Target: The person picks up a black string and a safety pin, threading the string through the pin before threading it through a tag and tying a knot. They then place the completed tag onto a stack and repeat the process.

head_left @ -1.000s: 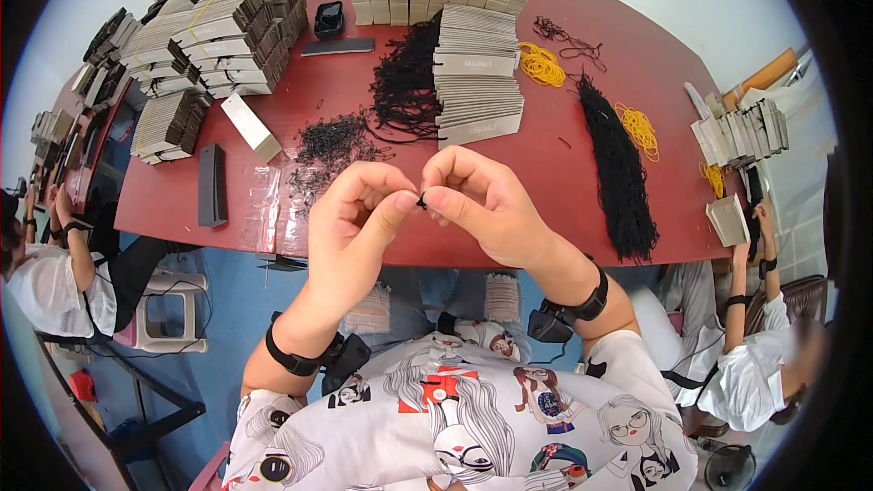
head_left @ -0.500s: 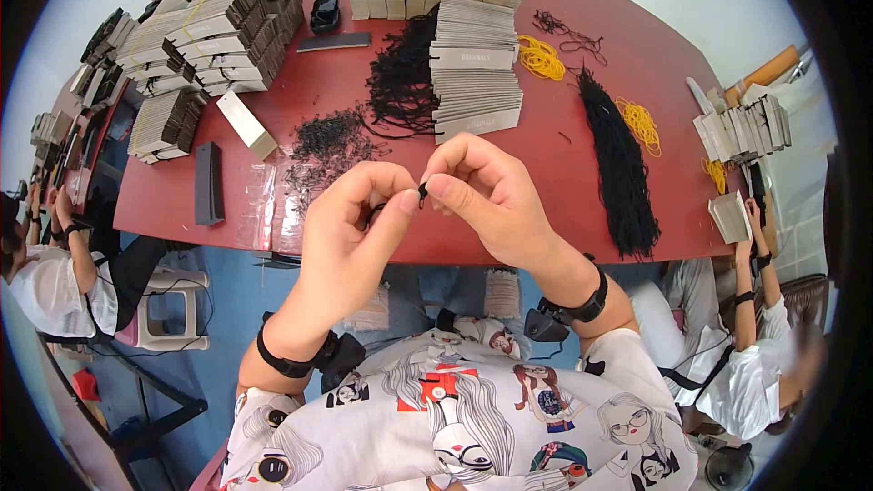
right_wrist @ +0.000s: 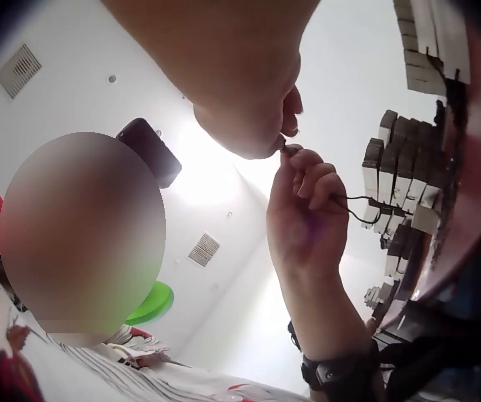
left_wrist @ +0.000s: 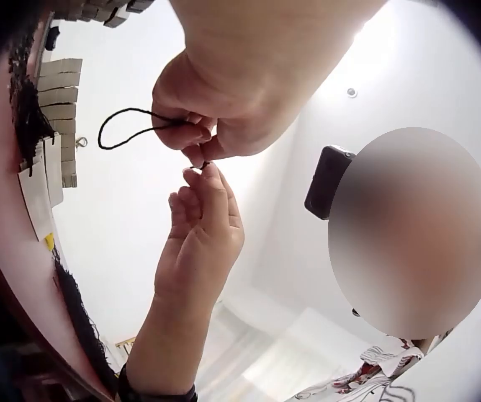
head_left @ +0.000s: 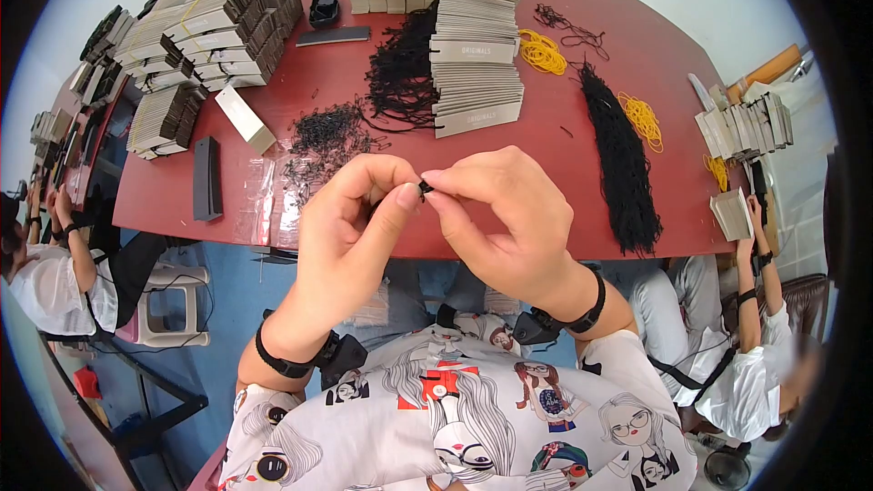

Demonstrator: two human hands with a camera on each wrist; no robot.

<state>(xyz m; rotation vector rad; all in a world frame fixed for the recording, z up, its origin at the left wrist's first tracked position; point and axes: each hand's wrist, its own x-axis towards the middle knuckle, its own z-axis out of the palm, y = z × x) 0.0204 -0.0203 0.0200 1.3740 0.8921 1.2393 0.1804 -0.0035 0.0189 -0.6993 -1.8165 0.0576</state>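
In the head view a small dark piece (head_left: 425,187) of a thin black cord sits between the fingertips of both hands, just over the table's front edge. My left hand (head_left: 350,232) pinches it between thumb and forefinger. The loop of the cord (left_wrist: 100,136) hangs out of the left hand's curled fingers in the left wrist view, and the same cord (right_wrist: 362,198) shows in the right wrist view. My right hand (head_left: 509,214) pinches the dark piece from the other side, thumb and forefinger tips right at the left fingertips. The fingers hide most of the piece.
Small black pins or clips (head_left: 323,141) lie heaped on the red table (head_left: 564,200). Behind stand strung tags (head_left: 477,82) with black cords and stacked cards (head_left: 223,27). A long black cord bundle (head_left: 618,164) and yellow bands (head_left: 543,53) lie right. Other people sit at both sides.
The right hand has turned, its knuckles raised and its forefinger now stretched to the left fingertips. The left hand stays nearly in place, still pinching the cord.
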